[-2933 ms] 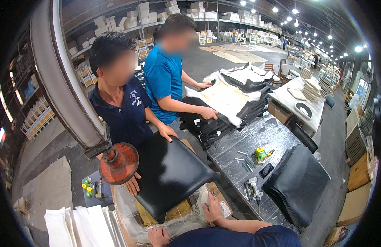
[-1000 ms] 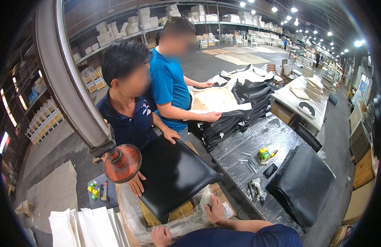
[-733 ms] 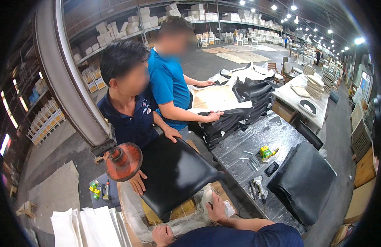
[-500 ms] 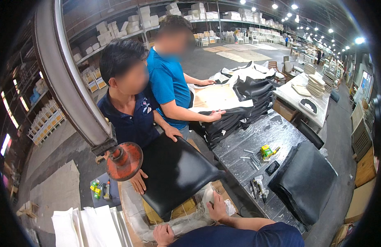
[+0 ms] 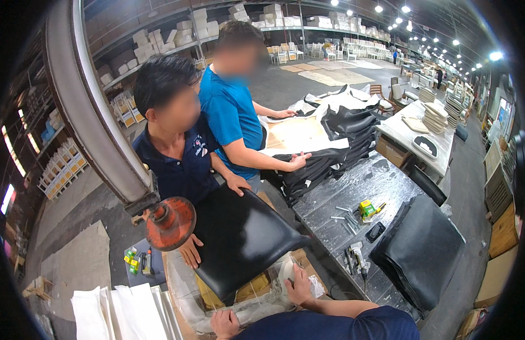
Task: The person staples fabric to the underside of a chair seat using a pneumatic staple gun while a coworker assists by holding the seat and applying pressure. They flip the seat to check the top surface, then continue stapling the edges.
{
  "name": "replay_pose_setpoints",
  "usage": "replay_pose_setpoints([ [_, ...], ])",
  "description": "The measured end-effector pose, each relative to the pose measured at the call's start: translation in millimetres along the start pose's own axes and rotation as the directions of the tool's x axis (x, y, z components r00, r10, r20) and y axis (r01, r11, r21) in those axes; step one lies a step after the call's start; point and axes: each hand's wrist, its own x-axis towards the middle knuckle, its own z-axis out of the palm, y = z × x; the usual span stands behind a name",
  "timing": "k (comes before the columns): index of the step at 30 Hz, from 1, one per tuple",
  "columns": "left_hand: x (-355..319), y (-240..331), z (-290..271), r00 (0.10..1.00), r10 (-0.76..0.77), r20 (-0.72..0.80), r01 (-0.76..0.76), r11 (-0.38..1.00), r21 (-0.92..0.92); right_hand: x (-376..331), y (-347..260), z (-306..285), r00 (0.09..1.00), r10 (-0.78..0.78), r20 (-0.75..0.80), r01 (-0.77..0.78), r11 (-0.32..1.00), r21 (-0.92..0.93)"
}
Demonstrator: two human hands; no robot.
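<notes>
A black seat cushion (image 5: 245, 232) lies tilted on a padded frame (image 5: 262, 303) covered in cloudy plastic, with yellow material (image 5: 253, 289) showing inside it. My left hand (image 5: 225, 323) is curled over the frame's near edge, its fingers closed. My right hand (image 5: 299, 287) rests at the frame's right corner with fingers stretched along the padding, apart from the cushion. Across from me, a co-worker in a dark shirt has one hand (image 5: 238, 185) on the cushion's far edge and the other hand (image 5: 190, 251) at its left side. An orange disc on a post (image 5: 170, 224) hangs above that hand.
White sheets (image 5: 126, 311) are stacked at lower left, beside tools on a small dark surface (image 5: 160, 273). At right, a metal table (image 5: 325, 195) bears a power tool (image 5: 360, 260) and black covers (image 5: 421, 249). Another co-worker (image 5: 231, 113) handles black-and-white material beyond.
The co-worker in the dark shirt has shifted slightly, the head leaning a little to the left. My hands and the cushion stay in nearly the same place.
</notes>
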Motion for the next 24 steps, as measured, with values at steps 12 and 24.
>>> replay_pose_setpoints([
  [12, -1, -4, 3, 0.997, 0.059, -0.043, -0.059, 0.998, 0.012, -2, -9, -8, 1.000, -0.010, 0.009, 0.010, 1.000, -0.016],
  [24, -1, -3, 1, 0.996, 0.059, -0.062, -0.059, 0.998, 0.004, -2, -9, -7, 1.000, -0.006, -0.001, 0.006, 1.000, -0.013],
])
